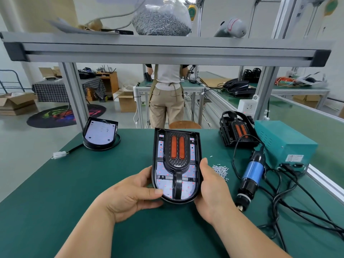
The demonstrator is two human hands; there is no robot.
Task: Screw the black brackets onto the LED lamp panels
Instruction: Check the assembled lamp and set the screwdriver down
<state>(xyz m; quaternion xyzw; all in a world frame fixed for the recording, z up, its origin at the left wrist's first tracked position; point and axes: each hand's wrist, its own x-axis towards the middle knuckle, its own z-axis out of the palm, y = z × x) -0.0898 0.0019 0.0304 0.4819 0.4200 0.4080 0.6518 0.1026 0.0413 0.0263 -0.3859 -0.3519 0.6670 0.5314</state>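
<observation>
The LED lamp panel (pixel 160 170) is held just above the bench (pixel 89 183), between the two hands and tilted up towards the camera. The left hand (pixel 130 198) grips its lower left corner, with the thumb flat across the white face and the fingers curled beneath. The right hand (pixel 212 190) clasps the right rim, thumb along the edge; its fingers are hidden under the panel.

It looks like a light, stiff moulded shell that should not flex in the hands. The black rim is the sound place to hold it. The lit LED board is probably the delicate part, so the thumb resting on it should press lightly. The smooth plastic could slip when a driver bears down, so it likely wants laying flat on the bench first.

The panel is a rounded, shield-shaped black tray with a pale board dotted with small red lights. The black bracket (pixel 177 175) sits down its middle, carrying two orange oblong inserts. I cannot tell whether any screws are in it yet.

Just right of the right hand lies a pile of small screws (pixel 220 170). Further right lies a blue electric screwdriver (pixel 251 175).
</observation>
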